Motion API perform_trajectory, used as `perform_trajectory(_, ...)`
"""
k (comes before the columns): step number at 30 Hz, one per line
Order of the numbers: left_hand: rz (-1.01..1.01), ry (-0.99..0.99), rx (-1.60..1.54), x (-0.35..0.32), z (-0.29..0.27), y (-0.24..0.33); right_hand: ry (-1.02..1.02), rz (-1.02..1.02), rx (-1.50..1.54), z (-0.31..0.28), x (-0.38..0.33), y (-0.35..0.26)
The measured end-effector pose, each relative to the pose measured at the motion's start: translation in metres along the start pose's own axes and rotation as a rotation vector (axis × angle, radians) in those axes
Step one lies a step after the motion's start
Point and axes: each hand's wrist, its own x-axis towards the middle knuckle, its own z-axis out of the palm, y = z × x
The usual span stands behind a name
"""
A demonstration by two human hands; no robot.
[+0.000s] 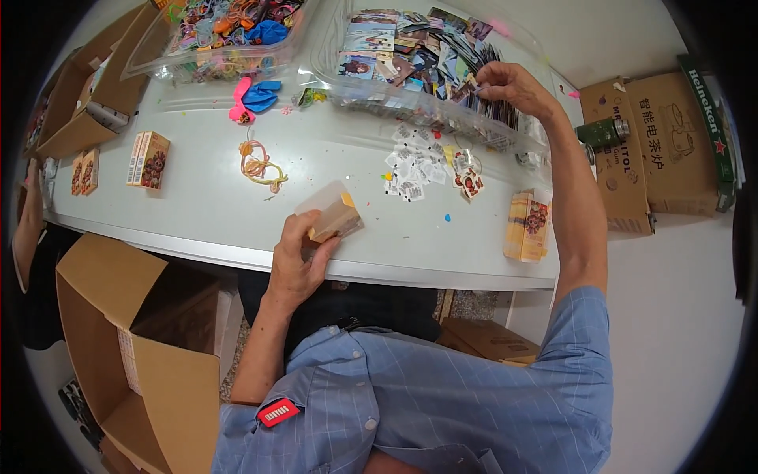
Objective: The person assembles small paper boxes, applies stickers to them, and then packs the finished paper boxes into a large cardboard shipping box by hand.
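My left hand grips a small yellowish card box over the near table edge. Its upper end shows a pale, see-through flap or sleeve. Far right, my right hand reaches over a clear plastic tub. Its fingers are bent together at the small picture cards heaped inside; what they pinch is too small to make out. In front of the tub lies a pile of small white printed packets. Beside it are a few red-and-white stickers or cards.
More small boxes stand right and left. Colourful bands fill another clear tub; loose bands lie mid-table. Cartons stand at the left, below the table and right. Another person's arm shows far left.
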Motion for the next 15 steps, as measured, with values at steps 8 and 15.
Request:
perform_trajectory(8,-0.178,-0.121,-0.063,0.014,-0.024,0.023,0.286,-0.088,-0.070,-0.004,-0.018,-0.004)
perform_trajectory(15,-0.115,-0.073,-0.024,0.020,-0.023,0.021,0.508,-0.238,0.224,0.048,-0.049,-0.060)
